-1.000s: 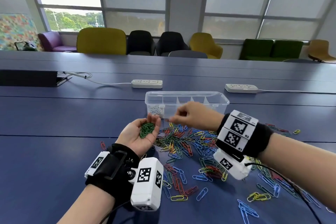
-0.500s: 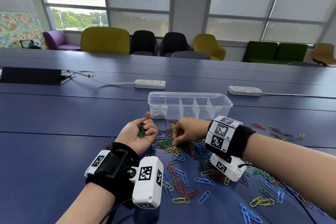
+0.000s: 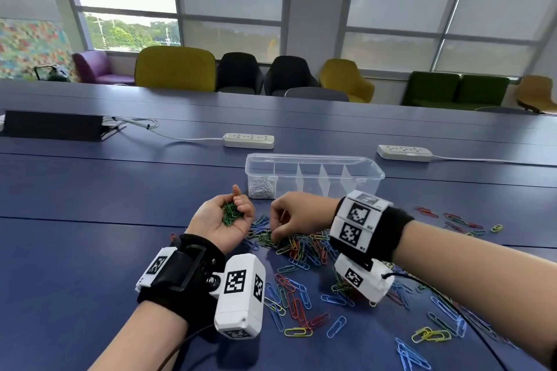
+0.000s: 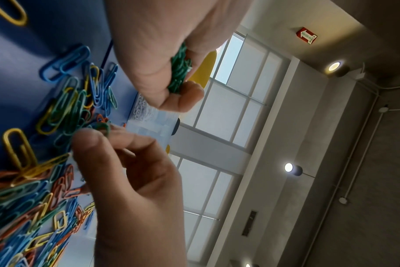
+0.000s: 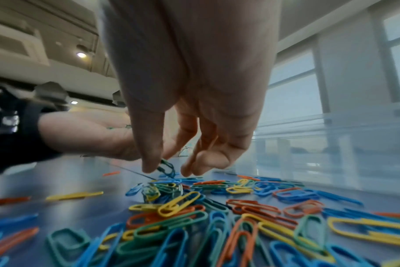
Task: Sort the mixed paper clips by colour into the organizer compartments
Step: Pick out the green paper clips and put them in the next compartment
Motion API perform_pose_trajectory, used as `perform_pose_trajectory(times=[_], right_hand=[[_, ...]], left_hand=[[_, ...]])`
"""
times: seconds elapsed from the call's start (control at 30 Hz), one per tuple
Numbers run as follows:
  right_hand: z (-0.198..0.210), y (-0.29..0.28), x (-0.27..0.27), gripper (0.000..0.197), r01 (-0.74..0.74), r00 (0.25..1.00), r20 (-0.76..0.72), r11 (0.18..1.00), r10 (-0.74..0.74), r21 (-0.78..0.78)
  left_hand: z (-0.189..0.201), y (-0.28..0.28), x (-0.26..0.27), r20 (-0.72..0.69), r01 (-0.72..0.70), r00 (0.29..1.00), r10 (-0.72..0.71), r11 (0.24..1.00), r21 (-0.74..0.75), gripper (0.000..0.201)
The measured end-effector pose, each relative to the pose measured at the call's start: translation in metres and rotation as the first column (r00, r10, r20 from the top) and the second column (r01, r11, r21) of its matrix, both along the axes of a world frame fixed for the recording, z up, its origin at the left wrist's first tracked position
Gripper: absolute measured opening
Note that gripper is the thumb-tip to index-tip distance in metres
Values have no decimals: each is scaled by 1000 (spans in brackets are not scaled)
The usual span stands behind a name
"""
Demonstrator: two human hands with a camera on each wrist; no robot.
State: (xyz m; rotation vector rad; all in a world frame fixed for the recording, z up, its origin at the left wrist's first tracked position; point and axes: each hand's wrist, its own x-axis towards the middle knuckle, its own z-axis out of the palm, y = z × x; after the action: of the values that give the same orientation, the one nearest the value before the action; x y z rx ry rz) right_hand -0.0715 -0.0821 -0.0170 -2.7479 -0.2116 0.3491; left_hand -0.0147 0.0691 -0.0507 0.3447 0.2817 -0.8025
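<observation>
A left hand point(image 3: 221, 221) cupped a clump of green paper clips point(image 3: 231, 214), fingers curled round them, while the right hand point(image 3: 297, 215) pinched one green clip point(image 5: 167, 167) from the mixed pile point(image 3: 301, 250) on the blue worktop point(image 3: 90, 190), before the clear organizer point(image 3: 313, 176).

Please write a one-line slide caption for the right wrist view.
Right hand pinches a green clip above the mixed pile.

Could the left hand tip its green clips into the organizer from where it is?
Probably yes: the left hand cups green clips just before the open-topped organizer, with nothing between them; four compartments look empty.
</observation>
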Motion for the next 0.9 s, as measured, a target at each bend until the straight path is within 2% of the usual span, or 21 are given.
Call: perform_pose_trajectory(times=[0.1, 0.17, 0.27, 0.4, 0.53, 0.67, 0.83, 0.9], right_hand=[[-7, 6, 10, 22, -30, 999, 14, 992, 32, -121], [-9, 8, 12, 19, -26, 999, 21, 992, 29, -123], [-9, 6, 13, 13, -4, 1000, 28, 997, 6, -73], [-11, -3, 11, 25, 65, 997, -43, 995, -62, 82], [-7, -12, 3, 19, 148, 985, -126, 943, -115, 297], [0, -22, -5, 18, 199, 979, -132, 865, -155, 460], [9, -32, -14, 15, 244, 968, -150, 635, -199, 733], [14, -31, -14, 14, 219, 971, -118, 579, -208, 785]], left_hand=[[-1, 1, 1, -7, -10, 1000, 9, 1000, -6, 43], [-1, 0, 1, -3, -14, 1000, 14, 1000, 1, 41], [2, -1, -1, 18, -12, 1000, 12, 1000, 7, 27], [0, -1, 0, 17, -20, 1000, 20, 1000, 4, 41], [0, 1, 0, 12, -25, 1000, 25, 1000, -6, 43], [0, 2, -1, -12, -52, 999, 52, 999, -15, 44], [2, -3, -8, 54, -47, 997, 46, 999, 18, 37], [2, -7, -14, 109, 1, 994, -5, 999, 42, 37]])
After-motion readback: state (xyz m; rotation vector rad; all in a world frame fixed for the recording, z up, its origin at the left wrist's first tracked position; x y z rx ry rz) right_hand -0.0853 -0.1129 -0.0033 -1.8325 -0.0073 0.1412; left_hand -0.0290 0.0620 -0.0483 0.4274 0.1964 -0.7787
